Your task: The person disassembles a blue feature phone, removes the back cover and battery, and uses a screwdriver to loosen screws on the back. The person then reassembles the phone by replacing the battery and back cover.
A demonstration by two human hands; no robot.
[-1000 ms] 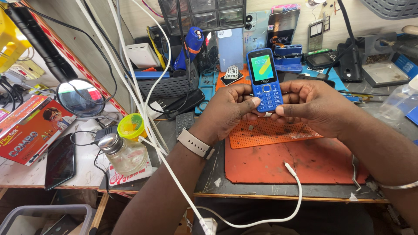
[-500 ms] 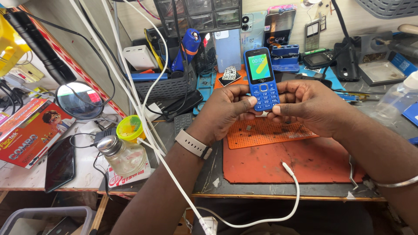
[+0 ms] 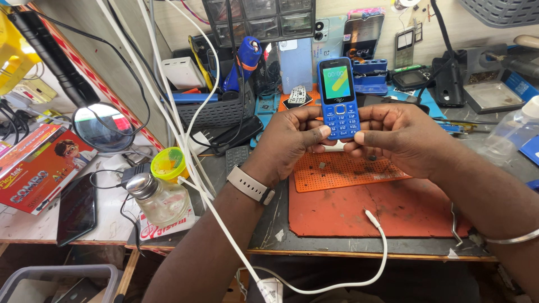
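Now, low centre, a white charging cable [image 3: 375, 224] lies loose on the red rubber mat [image 3: 393, 207]; above it left hand [image 3: 289, 140] and right hand [image 3: 401, 137] grip the blue keypad phone [image 3: 339, 98], raised slightly higher, screen lit.

Phone [image 3: 338, 96] held btwn both hands (above mat [image 3: 387, 205]) — jar [image 3: 160, 197] left, cable [image 3: 359, 264] in front.

A phone repair workshop is showing here: an orange work mat [image 3: 393, 207], parts drawers [image 3: 258, 17], spare phones and cables crowding the surface [image 3: 269, 235]
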